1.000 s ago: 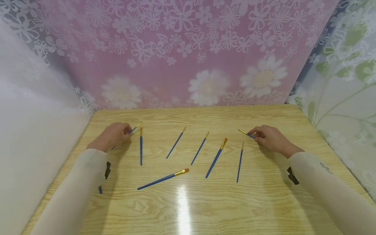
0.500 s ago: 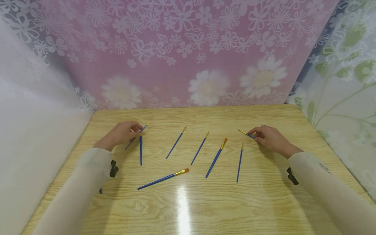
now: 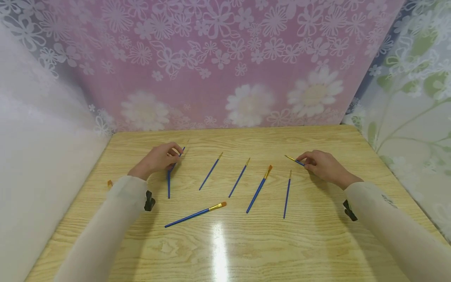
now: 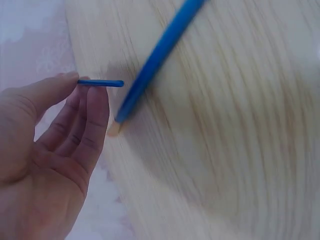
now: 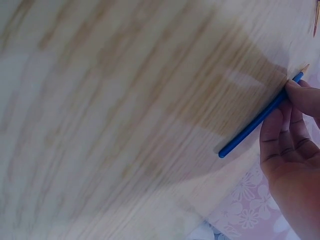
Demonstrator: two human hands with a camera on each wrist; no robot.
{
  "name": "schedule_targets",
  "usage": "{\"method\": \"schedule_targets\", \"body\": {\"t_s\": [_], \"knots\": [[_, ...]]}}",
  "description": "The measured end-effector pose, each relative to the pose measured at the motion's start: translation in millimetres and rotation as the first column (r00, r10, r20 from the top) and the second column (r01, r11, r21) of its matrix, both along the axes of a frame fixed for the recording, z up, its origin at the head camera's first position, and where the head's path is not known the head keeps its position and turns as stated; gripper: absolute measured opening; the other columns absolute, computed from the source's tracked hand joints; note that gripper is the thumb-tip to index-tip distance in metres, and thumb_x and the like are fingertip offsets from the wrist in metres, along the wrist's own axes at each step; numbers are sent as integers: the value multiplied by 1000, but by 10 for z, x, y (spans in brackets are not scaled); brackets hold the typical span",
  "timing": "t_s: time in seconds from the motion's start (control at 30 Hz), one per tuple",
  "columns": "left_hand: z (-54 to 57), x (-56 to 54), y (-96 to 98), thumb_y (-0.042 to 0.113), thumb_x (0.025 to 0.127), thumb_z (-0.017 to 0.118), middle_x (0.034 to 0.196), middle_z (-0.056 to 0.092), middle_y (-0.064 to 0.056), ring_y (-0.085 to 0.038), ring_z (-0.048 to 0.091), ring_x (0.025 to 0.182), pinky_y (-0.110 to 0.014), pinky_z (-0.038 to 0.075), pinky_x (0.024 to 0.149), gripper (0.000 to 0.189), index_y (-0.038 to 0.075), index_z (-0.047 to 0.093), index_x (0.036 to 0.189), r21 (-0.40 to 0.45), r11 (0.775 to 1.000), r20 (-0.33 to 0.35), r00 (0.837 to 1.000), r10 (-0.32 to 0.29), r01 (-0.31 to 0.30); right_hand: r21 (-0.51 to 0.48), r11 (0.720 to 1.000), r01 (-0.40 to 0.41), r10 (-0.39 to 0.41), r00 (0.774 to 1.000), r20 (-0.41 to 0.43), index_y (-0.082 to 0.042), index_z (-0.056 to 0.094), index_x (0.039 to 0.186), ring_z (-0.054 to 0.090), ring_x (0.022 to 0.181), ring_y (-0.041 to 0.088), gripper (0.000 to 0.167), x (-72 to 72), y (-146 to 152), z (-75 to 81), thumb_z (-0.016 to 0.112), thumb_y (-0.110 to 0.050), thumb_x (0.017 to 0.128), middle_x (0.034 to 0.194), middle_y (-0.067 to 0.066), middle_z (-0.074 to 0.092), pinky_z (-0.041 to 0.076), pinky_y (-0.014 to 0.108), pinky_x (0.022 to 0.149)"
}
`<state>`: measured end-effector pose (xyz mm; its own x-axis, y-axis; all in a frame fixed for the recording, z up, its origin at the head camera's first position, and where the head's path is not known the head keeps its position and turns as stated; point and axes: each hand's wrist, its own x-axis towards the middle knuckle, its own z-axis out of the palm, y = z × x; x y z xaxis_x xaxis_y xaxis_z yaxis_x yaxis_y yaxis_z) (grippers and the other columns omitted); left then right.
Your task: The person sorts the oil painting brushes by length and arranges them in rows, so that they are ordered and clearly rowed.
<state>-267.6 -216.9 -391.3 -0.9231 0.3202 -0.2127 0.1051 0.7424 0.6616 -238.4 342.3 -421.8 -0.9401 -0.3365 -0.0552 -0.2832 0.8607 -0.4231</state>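
Observation:
At the back left, my left hand [image 3: 163, 157] pinches a thin blue paintbrush [image 3: 183, 150] between thumb and fingers, its tip slanting away to the right. Beneath that hand lies another paintbrush [image 3: 169, 187], its bristle end covered in the head view. The left wrist view shows the pinched brush's handle end [image 4: 107, 83] close beside the lying brush's blue handle [image 4: 157, 57]. On the right, my right hand [image 3: 321, 165] pinches a paintbrush [image 3: 300, 162] whose gold ferrule points left. In the right wrist view its blue handle [image 5: 250, 127] runs low along the wood.
Between the hands, several blue paintbrushes lie apart, including a flat one [image 3: 259, 192], a thin one [image 3: 287, 196] and a crosswise one [image 3: 195, 216] in front. Orange bristles [image 3: 110, 183] peek out beside the left sleeve. A pink floral cloth [image 3: 225, 70] hangs behind the wooden table [image 3: 282, 250].
My left hand has moved right with its paintbrush, coming over the upright-lying brush. Orange bristles have come into view behind the left sleeve, while its handle end is now covered. My right hand stays put.

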Motion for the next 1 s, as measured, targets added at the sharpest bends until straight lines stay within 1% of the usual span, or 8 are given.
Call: {"method": "schedule_targets", "body": {"t_s": [0.07,0.13,0.27,0.43,0.6,0.73,0.83,1.0], "knots": [[-14,-18,54,14,114,58,136,67,-25,-25,69,86,-40,60,78,29,6,62,141,2,1000,-3,1000,16,-16,-1,1000,1,-1,1000,1,-3,70,137,70,98,31,32,-2,-1,0,67,-3,106,110,15,74,57,51,82],[-35,-42,108,15,113,60,136,68,-24,-24,70,86,-39,60,78,29,6,63,141,3,999,-4,999,37,-37,-4,1000,0,0,1000,3,-2,70,137,70,98,31,31,-1,-1,6,67,-2,106,109,15,74,57,52,82],[-70,-73,217,14,113,59,137,67,-23,-24,72,92,-37,61,80,31,5,63,142,18,997,10,997,73,-73,-6,1000,-7,7,1000,5,-1,70,137,71,99,33,32,3,-1,20,67,-2,106,109,16,74,57,54,83],[-91,-79,344,13,111,62,136,67,-22,-24,75,96,-35,63,84,34,3,63,144,39,993,33,993,110,-112,-4,1000,-8,8,1000,10,-1,70,137,70,98,32,32,2,-8,26,67,-2,106,109,16,74,57,54,83],[-113,-68,449,11,110,63,135,66,-21,-23,74,91,-33,63,81,36,4,62,145,34,989,39,989,141,-142,0,1000,-14,14,1000,9,-1,70,137,70,97,31,32,-4,-7,23,67,-1,106,109,16,74,57,53,83],[-151,-69,508,11,111,62,135,65,-20,-21,73,86,-31,63,77,36,6,61,147,-15,989,7,989,150,-150,-1,1000,-18,18,1000,8,-1,69,137,71,97,31,32,-5,-4,20,67,-1,105,110,17,73,58,52,81],[-177,-81,534,10,110,62,134,65,-21,-21,71,84,-30,63,75,36,5,62,146,-50,989,-30,990,138,-140,-6,1000,-19,19,1000,7,-1,69,137,71,96,31,32,-2,-5,20,67,0,105,111,18,73,58,51,80],[-191,-81,553,8,109,64,136,63,-24,-21,69,82,-29,60,73,37,2,62,145,-66,990,-63,990,122,-127,-13,1000,-20,20,1000,1,0,70,134,72,96,31,30,7,-10,19,67,1,105,110,19,73,59,52,81]]}}
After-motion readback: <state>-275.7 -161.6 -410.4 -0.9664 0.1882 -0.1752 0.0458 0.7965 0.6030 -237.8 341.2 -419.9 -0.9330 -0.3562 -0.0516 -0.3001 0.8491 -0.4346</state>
